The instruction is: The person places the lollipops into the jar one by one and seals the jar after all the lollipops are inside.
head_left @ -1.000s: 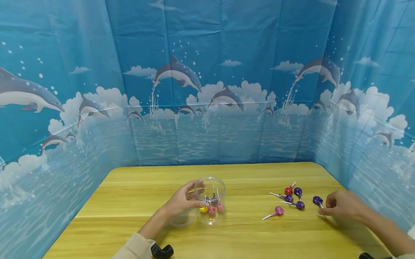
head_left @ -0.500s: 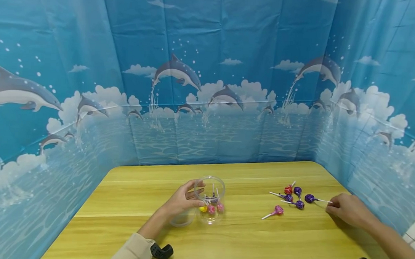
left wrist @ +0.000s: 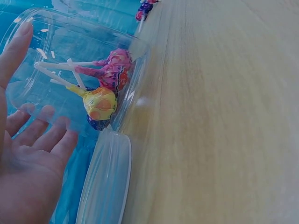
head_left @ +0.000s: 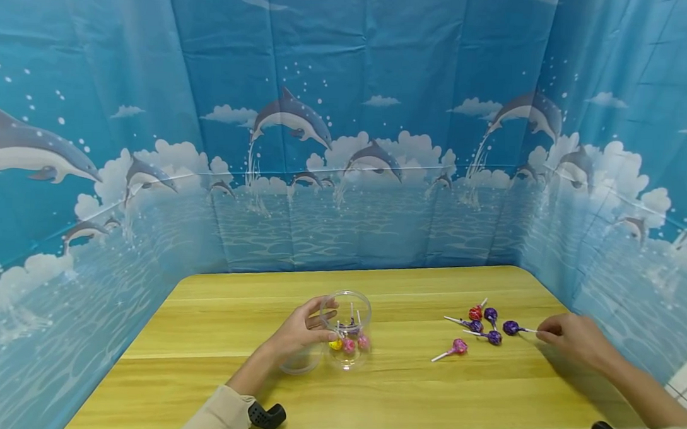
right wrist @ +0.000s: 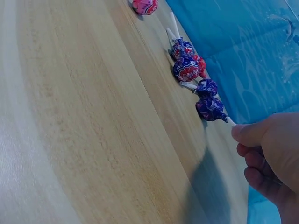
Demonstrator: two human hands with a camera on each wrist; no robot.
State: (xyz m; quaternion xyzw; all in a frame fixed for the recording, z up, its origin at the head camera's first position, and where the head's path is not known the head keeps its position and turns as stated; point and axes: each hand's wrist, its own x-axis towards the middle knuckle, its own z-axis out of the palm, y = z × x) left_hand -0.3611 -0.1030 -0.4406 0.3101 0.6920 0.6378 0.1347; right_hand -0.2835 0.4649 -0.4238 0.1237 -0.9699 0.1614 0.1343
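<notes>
My left hand (head_left: 312,328) wraps round a clear plastic jar (head_left: 347,356) standing on the wooden table (head_left: 405,393); its fingers (left wrist: 44,128) show through the jar wall (left wrist: 70,42). Inside lie a yellow lollipop (left wrist: 100,103) and pink ones (left wrist: 114,70). My right hand (head_left: 544,335) pinches the white stick end of a purple lollipop (head_left: 510,327), which lies on the table; the wrist view shows the same purple lollipop (right wrist: 211,108) and the right hand (right wrist: 237,131).
Several loose lollipops lie left of the held one: a red one (head_left: 476,313), purple ones (head_left: 494,337) and a pink one (head_left: 459,348). A clear lid (head_left: 300,363) lies beside the jar. Blue dolphin-print curtains (head_left: 346,145) wall the table on three sides.
The purple lollipop has shifted a little left toward the others, its stick now pointing at my right hand, which has hold of the stick's end. The left hand and jar have not moved.
</notes>
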